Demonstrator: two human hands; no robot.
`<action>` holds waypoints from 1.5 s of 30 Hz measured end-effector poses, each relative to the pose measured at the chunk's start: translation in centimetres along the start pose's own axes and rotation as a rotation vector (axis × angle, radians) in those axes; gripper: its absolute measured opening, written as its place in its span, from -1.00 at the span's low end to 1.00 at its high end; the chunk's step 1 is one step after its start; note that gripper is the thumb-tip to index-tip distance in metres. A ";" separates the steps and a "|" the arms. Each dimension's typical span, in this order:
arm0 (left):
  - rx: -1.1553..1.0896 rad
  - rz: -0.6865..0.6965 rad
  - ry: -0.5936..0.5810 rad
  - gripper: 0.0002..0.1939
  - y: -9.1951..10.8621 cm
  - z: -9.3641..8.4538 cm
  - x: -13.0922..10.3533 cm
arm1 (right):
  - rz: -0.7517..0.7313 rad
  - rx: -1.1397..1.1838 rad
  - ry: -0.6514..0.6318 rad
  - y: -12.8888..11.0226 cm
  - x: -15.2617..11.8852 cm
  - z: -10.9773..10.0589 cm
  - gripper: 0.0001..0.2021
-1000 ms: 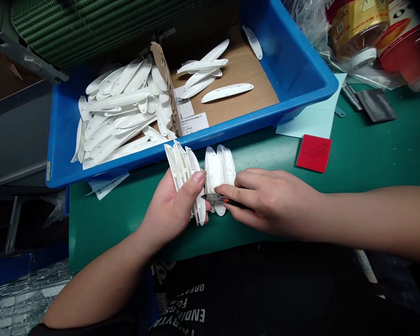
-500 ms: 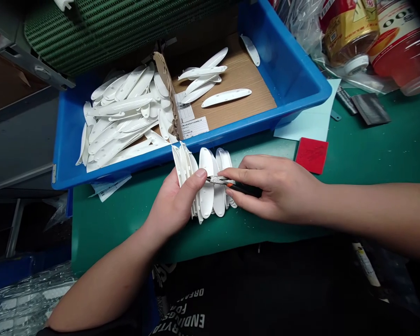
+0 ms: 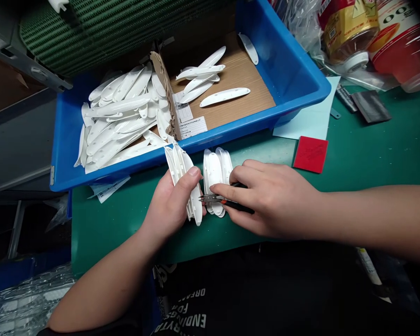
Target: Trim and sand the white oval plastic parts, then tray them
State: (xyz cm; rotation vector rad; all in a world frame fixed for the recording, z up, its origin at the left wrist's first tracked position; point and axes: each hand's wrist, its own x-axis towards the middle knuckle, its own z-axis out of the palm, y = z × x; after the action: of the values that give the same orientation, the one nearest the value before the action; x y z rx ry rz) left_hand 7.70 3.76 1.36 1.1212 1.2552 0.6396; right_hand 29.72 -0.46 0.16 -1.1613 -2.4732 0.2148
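My left hand [image 3: 173, 200] is closed around a bundle of white oval plastic pieces [image 3: 185, 170], which stand on edge side by side. My right hand [image 3: 266, 198] grips small pliers [image 3: 213, 198] with black and orange handles; their tips point left, close to the lower part of the held bundle. Beneath the pliers, several more white pieces [image 3: 215, 170] stand in a row on the green mat [image 3: 133, 233], apart from the bundle in my left hand.
Behind the hands is a blue bin [image 3: 294, 70] with a cardboard divider [image 3: 164, 88] and many white pieces [image 3: 122, 107]. To the right lie a red square [image 3: 311, 154], a pale sheet [image 3: 306, 116], a dark pad [image 3: 371, 108] and bottles [image 3: 350, 32].
My left hand and its bundle have shifted slightly left, opening a gap to the other pieces. The pliers have moved left and down with my right hand.
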 end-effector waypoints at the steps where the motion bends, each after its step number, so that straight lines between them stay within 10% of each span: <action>1: 0.007 0.002 -0.001 -0.60 0.0 0.0 0.0 | 0.001 -0.004 -0.007 -0.1 0.0 0.0 -0.68; 18: 0.091 -0.004 0.023 -0.56 0.1 0.0 -0.6 | -0.062 0.035 -0.043 -0.1 -0.3 0.6 -0.69; 27: 0.032 -0.005 0.011 -0.56 -0.2 -0.3 -0.1 | 0.033 0.141 0.160 1.4 -0.1 0.2 -0.69; 45: 0.108 -0.017 -0.071 -0.60 0.1 -0.2 0.1 | 0.119 0.056 -0.015 1.6 0.0 -0.2 -0.67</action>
State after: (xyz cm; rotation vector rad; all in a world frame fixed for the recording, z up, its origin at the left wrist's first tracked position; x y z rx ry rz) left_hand 7.57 3.95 1.39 1.2108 1.2484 0.5197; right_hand 30.94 0.55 -0.19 -1.2884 -2.3967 0.3250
